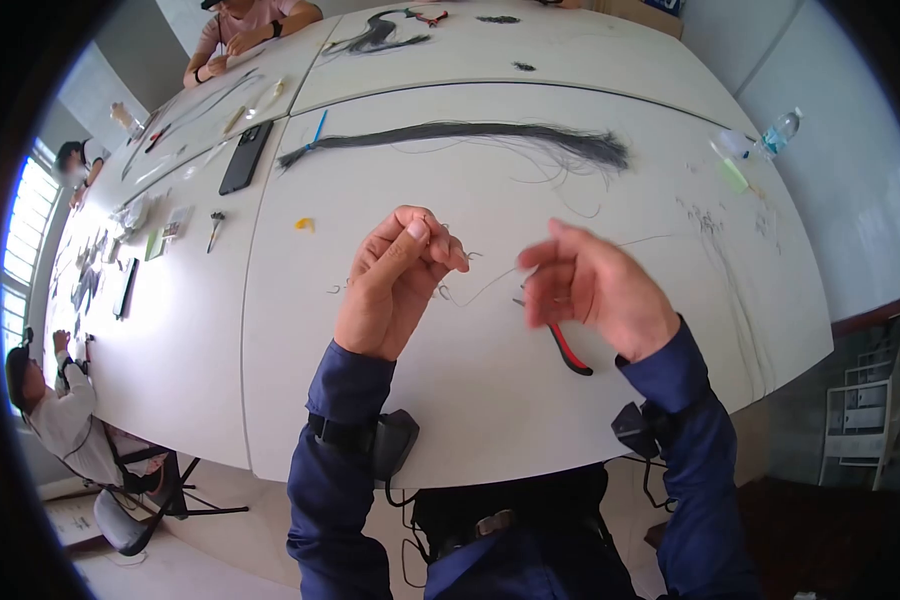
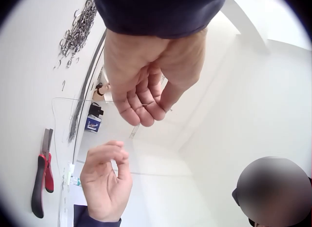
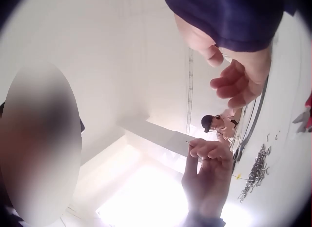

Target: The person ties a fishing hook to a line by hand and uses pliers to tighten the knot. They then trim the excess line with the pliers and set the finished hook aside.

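Note:
My left hand (image 1: 395,275) is raised over the table, thumb tip against the curled index finger. It pinches a tiny fish hook, whose thin tip pokes out above the fingers in the right wrist view. A fine line (image 1: 485,288) trails between the hands and on across the table to the right. My right hand (image 1: 605,290), blurred in the head view, hovers to the right with its fingers loosely bent. Its thumb stands apart from the fingers in the right wrist view. Pliers (image 1: 572,352) with red and black handles lie below it. Loose fish hooks (image 2: 78,34) lie in a pile.
A long bundle of dark strands (image 1: 450,132) stretches across the table beyond my hands. To the left lie a yellow piece (image 1: 304,225) and a black phone (image 1: 245,158). A plastic bottle (image 1: 782,132) is at the far right. Other people sit around the tables.

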`<state>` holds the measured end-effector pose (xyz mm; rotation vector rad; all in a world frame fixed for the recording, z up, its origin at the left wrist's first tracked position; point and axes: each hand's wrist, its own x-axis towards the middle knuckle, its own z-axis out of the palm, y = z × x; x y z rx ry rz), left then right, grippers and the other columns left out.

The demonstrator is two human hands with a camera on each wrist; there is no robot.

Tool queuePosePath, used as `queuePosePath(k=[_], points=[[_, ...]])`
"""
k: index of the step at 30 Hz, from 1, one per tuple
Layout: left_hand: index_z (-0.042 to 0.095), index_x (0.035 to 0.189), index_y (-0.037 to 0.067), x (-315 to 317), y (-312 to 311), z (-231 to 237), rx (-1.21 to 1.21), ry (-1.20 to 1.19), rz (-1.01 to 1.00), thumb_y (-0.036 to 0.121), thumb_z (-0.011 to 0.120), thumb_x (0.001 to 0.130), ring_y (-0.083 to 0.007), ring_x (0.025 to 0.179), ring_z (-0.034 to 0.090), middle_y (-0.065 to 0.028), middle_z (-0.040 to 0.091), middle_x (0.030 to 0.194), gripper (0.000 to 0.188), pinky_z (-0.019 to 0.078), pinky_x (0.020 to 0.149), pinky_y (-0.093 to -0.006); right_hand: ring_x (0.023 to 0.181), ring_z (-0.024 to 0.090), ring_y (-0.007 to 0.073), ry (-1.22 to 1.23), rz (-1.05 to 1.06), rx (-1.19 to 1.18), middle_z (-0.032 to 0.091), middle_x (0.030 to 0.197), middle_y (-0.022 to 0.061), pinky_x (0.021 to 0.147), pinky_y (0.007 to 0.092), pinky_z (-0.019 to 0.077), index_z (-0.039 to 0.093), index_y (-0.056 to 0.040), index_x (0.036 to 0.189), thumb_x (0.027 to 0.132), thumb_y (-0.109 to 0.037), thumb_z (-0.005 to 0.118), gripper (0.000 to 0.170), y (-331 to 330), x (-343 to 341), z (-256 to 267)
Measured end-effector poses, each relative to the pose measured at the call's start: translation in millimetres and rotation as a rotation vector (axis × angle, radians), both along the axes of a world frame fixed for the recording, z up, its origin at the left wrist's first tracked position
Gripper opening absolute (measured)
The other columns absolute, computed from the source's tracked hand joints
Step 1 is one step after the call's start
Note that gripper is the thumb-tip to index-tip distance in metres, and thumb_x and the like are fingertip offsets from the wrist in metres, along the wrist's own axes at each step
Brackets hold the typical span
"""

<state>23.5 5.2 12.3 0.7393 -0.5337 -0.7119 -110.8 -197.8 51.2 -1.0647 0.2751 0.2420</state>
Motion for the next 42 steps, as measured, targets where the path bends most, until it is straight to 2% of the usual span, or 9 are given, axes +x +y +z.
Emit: queuePosePath(k=[6, 15, 20, 22, 24, 29, 32, 36, 42], points=[[0.058, 0.099, 0.005, -24, 8, 11, -0.104, 0.103, -0.083, 0.016, 0.053, 0.104, -0.0181, 0.076, 0.055, -0.0037, 0.056, 0.08, 0.013, 0.0458, 0.077, -0.0332, 0.113, 0.063, 0.0262, 0.006, -0.065, 0.483, 0.067, 0.112, 0.0152, 0.108, 0.0433, 0.0454, 0.061, -0.0015, 0.113, 0.106, -0.036, 0.047, 0.038, 49, 11, -10], [0.056, 0.097, 0.005, -5, 96, 5, 0.157, -0.02, 0.083, 0.013, 0.054, 0.102, -0.0144, 0.075, 0.05, -0.0028, 0.052, 0.079, 0.01, 0.0405, 0.068, -0.0287, 0.069, 0.051, 0.0099, -0.263, -0.638, -0.059, 0.05, 0.073, -0.0028, 0.075, 0.0288, 0.0487, 0.057, -0.0085, 0.098, 0.104, -0.02, 0.049, 0.015, -65, -4, -3], [0.065, 0.097, 0.003, -20, 63, 24, 0.345, -0.472, 0.101, 0.007, 0.06, 0.097, -0.0233, 0.122, 0.054, -0.0147, 0.055, 0.135, 0.006, 0.0424, 0.105, -0.0419, 0.061, 0.044, 0.0081, -0.088, 0.205, -0.839, 0.05, 0.067, -0.0037, 0.059, 0.0269, 0.0402, 0.064, -0.0055, 0.088, 0.101, -0.024, 0.051, 0.026, -1, -4, 16], [0.066, 0.097, 0.003, -28, 40, 35, 0.422, -0.956, 0.102, 0.009, 0.066, 0.095, -0.0256, 0.125, 0.053, -0.0158, 0.056, 0.137, 0.006, 0.0406, 0.107, -0.0432, 0.056, 0.044, 0.0122, -0.182, 0.416, -0.963, 0.053, 0.065, 0.0039, 0.059, 0.0304, 0.042, 0.067, 0.0003, 0.089, 0.099, -0.021, 0.049, 0.03, 30, -10, 29], [0.067, 0.094, 0.003, -35, 28, 39, 0.464, -0.969, -0.101, 0.01, 0.068, 0.094, -0.0272, 0.126, 0.055, -0.0201, 0.056, 0.14, 0.007, 0.0402, 0.108, -0.0431, 0.057, 0.046, 0.0116, -0.199, 0.377, -0.983, 0.052, 0.064, 0.0051, 0.059, 0.0301, 0.0416, 0.068, 0.0005, 0.09, 0.099, -0.021, 0.05, 0.029, 34, -14, 33], [0.066, 0.097, -0.002, -27, 35, 30, 0.607, -0.685, -0.139, 0.008, 0.065, 0.097, -0.0169, 0.092, 0.063, -0.0082, 0.065, 0.092, 0.01, 0.0486, 0.09, -0.0329, 0.067, 0.048, 0.0082, -0.053, 0.271, -0.901, 0.056, 0.072, -0.0014, 0.065, 0.0253, 0.042, 0.065, 0.0021, 0.102, 0.105, -0.018, 0.045, 0.029, 8, -26, 27], [0.067, 0.096, -0.002, -22, 45, 26, 0.589, -0.467, -0.101, 0.007, 0.065, 0.097, -0.0174, 0.092, 0.063, -0.009, 0.065, 0.092, 0.01, 0.0487, 0.089, -0.0315, 0.062, 0.049, 0.0103, -0.144, -0.021, -0.677, 0.054, 0.068, 0.0021, 0.064, 0.0272, 0.0459, 0.063, 0.0018, 0.109, 0.102, -0.018, 0.052, 0.024, 5, -33, 0], [0.063, 0.092, 0.002, -12, 48, 39, 0.24, -0.541, -0.008, 0.013, 0.058, 0.098, -0.0201, 0.085, 0.061, -0.0107, 0.063, 0.087, 0.013, 0.0506, 0.087, -0.0395, 0.103, 0.057, 0.0261, -0.39, -0.065, -1.551, 0.061, 0.108, 0.0124, 0.094, 0.0377, 0.048, 0.059, -0.0033, 0.121, 0.091, -0.019, 0.066, 0.034, -3, -46, -37], [0.058, 0.09, 0.007, 1, 44, 64, -0.016, -0.511, 0.012, 0.016, 0.056, 0.099, -0.0196, 0.083, 0.059, -0.0087, 0.058, 0.084, 0.014, 0.051, 0.086, -0.0404, 0.109, 0.052, 0.0329, -0.245, -0.019, -1.663, 0.058, 0.115, 0.0131, 0.098, 0.0428, 0.0442, 0.061, -0.0056, 0.119, 0.086, -0.015, 0.069, 0.035, -16, -54, -45]])
